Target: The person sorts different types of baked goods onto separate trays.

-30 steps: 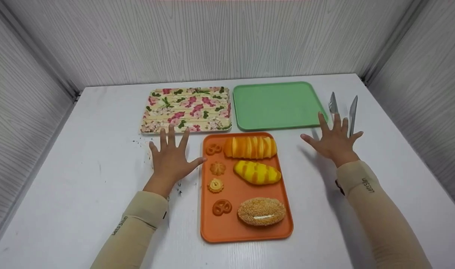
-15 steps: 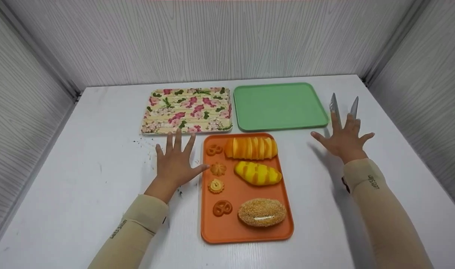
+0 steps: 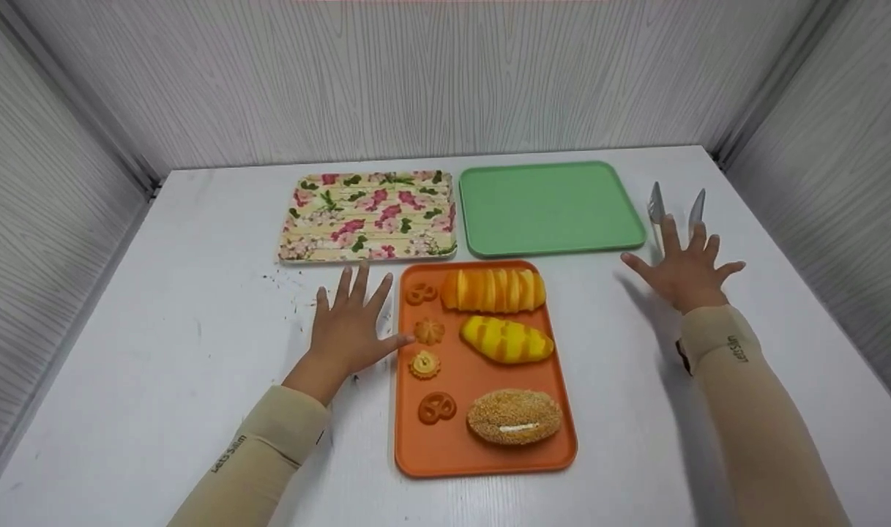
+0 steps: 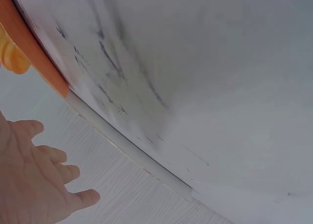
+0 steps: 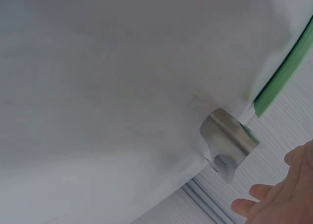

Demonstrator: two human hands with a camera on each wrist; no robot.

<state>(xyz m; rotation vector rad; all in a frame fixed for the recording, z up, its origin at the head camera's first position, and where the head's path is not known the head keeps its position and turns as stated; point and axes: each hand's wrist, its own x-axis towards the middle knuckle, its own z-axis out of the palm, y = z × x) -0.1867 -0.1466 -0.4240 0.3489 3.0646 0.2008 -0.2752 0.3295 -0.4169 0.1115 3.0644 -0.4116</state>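
Note:
My left hand (image 3: 346, 329) hovers with fingers spread, left of an orange tray (image 3: 489, 461); its thumb tip overlaps the tray's left edge in the head view. On the tray lie two pretzels, two small cookies (image 3: 425, 364), a sliced loaf (image 3: 493, 290), a yellow striped bread (image 3: 507, 339) and a sesame-coated bun (image 3: 515, 417). My right hand (image 3: 683, 274), also spread and holding nothing, is over metal tongs (image 3: 656, 201), hiding part of them. The bent end of the tongs (image 5: 227, 136) shows beyond my right fingers in the right wrist view.
A flower-patterned tray (image 3: 368, 216) lies at the back left, beside a green tray (image 3: 551, 208) at the back right. Both sit on the white table (image 3: 174, 315), ringed by grey wood-grain walls (image 3: 416, 80). Dark specks mark the table near my left hand.
Both hands have drifted to the right, fingers still spread. The left hand has also come slightly nearer the front. The trays and breads have kept their places.

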